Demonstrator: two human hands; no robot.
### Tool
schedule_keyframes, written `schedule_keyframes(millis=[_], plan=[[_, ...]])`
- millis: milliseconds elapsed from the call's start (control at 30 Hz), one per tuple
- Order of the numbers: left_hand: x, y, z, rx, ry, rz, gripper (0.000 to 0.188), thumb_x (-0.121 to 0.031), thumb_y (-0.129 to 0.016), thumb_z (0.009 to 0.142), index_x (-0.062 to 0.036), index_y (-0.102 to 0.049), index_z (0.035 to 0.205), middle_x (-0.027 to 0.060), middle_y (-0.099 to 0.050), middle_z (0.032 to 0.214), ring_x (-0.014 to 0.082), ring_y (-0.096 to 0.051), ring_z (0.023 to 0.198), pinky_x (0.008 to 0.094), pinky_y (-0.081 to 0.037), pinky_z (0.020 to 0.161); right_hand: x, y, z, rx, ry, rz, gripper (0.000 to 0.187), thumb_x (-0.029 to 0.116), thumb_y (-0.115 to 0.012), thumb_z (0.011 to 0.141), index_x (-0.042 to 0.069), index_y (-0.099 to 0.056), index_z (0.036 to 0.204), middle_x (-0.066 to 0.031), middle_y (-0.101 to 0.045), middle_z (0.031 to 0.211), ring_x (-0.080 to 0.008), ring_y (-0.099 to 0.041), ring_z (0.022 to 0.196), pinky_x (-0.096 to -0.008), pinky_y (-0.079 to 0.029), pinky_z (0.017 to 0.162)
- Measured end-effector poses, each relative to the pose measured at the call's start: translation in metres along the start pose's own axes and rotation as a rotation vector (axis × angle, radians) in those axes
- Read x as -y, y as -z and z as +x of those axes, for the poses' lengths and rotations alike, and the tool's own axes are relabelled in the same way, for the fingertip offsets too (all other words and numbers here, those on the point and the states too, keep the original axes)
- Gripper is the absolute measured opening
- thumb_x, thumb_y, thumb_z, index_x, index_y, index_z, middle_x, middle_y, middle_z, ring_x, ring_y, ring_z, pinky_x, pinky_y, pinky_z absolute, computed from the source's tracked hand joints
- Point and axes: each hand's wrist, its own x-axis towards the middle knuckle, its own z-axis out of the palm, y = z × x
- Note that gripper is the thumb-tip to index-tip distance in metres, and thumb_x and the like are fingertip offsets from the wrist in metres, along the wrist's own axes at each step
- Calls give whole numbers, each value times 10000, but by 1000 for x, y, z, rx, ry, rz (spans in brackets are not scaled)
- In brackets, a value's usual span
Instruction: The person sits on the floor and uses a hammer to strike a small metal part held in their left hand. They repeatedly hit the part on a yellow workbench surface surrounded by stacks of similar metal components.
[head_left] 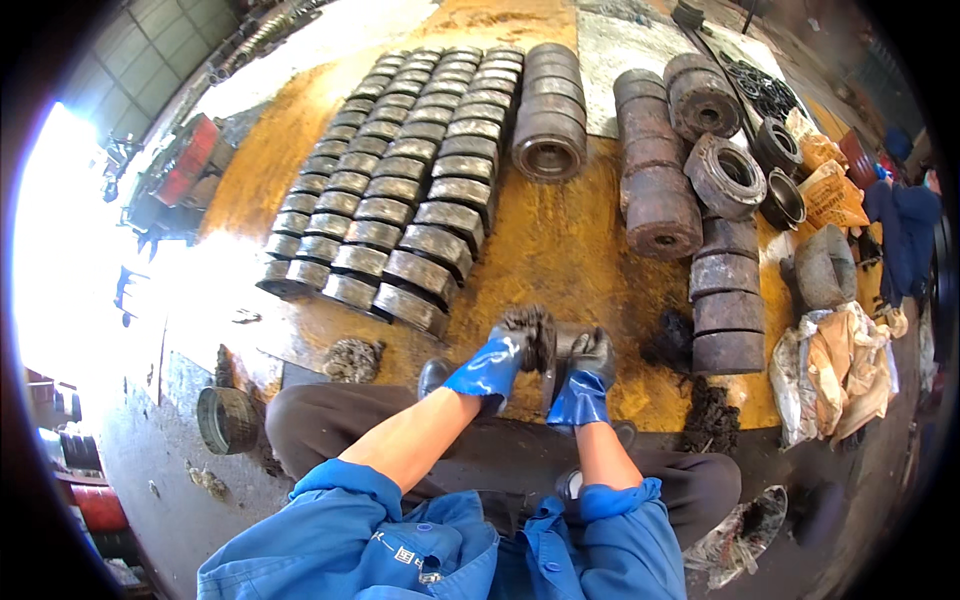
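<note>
Both my hands wear blue gloves with dark, soiled fingers. My left hand [508, 352] is closed on a dark, grimy wad of rag [540, 330] and presses it against a grey metal part [568, 336] between my hands. Fingers bent, my right hand [591, 362] grips that part from its right side. Its lower portion is partly covered by the gloves, so its full shape cannot be made out. Beyond my hands, several rows of thick metal rings [411, 270] lie on edge.
Stacked metal cylinders [661, 215] and a flanged ring [727, 177] stand to the right, near crumpled sacks [835, 370]. Closer in are a short column of rings [727, 312] and dark rag heaps [710, 420]. A loose ring [227, 420] and grey rag pile [353, 360] lie left.
</note>
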Motion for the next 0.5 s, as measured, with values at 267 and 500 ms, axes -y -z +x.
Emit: schedule_keyframes(millis=[267, 500], plan=[[-54, 218, -20, -571, -323, -236, 270, -297, -476, 1022, -84, -623, 1101, 61, -664, 882, 278, -654, 788, 330, -560, 750, 12, 3, -10, 7, 36, 33, 396, 289, -672, 890, 12, -685, 1172, -225, -710, 1109, -382, -678, 1047, -436, -536, 939], [-14, 305, -64, -743, -704, 380, 462, -386, -578, 948, -45, -597, 1260, 160, -642, 1225, 291, -589, 1153, 384, -455, 1011, 0, 1, -6, -35, 31, 65, 422, 293, -679, 889, 7, -662, 1199, -229, -699, 1124, -387, -674, 1039, -447, -540, 927]])
